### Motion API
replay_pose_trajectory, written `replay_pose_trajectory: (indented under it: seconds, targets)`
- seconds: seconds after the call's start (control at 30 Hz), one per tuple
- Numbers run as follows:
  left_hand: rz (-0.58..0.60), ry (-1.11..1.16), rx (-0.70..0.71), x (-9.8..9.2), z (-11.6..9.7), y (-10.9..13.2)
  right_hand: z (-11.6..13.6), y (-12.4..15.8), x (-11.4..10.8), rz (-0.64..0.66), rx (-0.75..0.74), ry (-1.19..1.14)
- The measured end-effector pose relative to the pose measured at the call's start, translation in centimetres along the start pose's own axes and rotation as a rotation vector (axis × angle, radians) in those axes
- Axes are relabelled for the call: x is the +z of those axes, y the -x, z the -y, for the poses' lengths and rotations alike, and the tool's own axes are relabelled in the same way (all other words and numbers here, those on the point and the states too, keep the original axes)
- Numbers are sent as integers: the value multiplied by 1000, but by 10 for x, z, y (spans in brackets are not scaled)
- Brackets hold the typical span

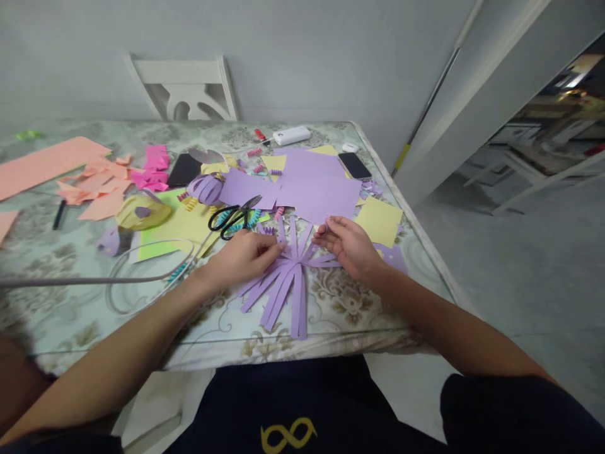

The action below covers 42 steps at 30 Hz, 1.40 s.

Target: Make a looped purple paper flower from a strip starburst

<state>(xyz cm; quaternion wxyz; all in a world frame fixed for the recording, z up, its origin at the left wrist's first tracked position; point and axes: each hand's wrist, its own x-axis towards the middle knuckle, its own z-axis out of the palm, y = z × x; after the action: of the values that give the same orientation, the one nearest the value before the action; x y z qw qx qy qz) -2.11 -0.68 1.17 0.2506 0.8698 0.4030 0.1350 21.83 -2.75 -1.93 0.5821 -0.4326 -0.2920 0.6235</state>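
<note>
Purple paper strips (297, 296), joined at one middle point and fanned out like a star, lie near the table's front edge. My left hand (250, 257) rests at their left side, fingers curled, with thumb and forefinger closed at one strip. My right hand (348, 246) is at the upper right of the star, its fingertips pinched together near a strip's end; what is between them is too small to make out. Just beyond my left hand lie black-handled scissors (231, 217). A purple sheet (321, 183) lies beyond both hands.
Yellow paper (380, 221) and a phone (354, 166) lie at the right. A white power bank (292, 135) stands at the back. Leftward are a cable (113, 277), yellow-and-purple paper balls (142, 213) and orange paper (51, 164). A white chair (184, 72) stands behind the table.
</note>
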Motion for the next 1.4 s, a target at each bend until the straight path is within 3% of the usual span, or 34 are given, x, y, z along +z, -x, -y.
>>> replay_pose_trajectory:
  seconds: [0.23, 0.53, 0.83, 0.97, 1.13, 1.23, 1.4]
  targets:
    - [250, 481, -89, 0, 0, 2, -1, 1, 1, -3, 2, -19]
    - [410, 691, -154, 5, 1, 2, -2, 2, 2, 21, 4, -11]
    - [374, 698, -38, -17, -6, -1, 4, 13, 7, 197, 4, 291]
    - [459, 693, 22, -13, -2, 1, 2, 19, 8, 288, -55, 446]
    - [483, 611, 67, -6, -6, 4, -3, 19, 7, 350, -92, 461]
    - [447, 575, 99, -5, -10, 4, -4, 18, 5, 345, -81, 458]
    - [280, 478, 198, -6, -11, 5, -4, 17, 5, 333, -85, 469]
